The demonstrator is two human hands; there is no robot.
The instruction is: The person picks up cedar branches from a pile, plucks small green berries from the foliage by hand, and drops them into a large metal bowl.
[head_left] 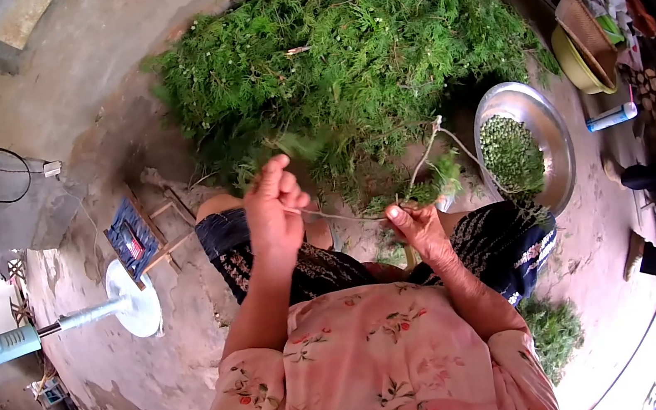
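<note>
Patchy floor [180, 373], left hand [275, 212] raised; right hand [422, 232] lower (twig [336, 216] between)

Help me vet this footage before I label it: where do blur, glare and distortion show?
Head view: the green sprig at the left hand is smeared, probably by motion, while the leafy pile looks fairly sharp; head view: brightness washes out the lower-right edge; head view: the wide lens bends the surroundings within a dark, rounded border.
</note>
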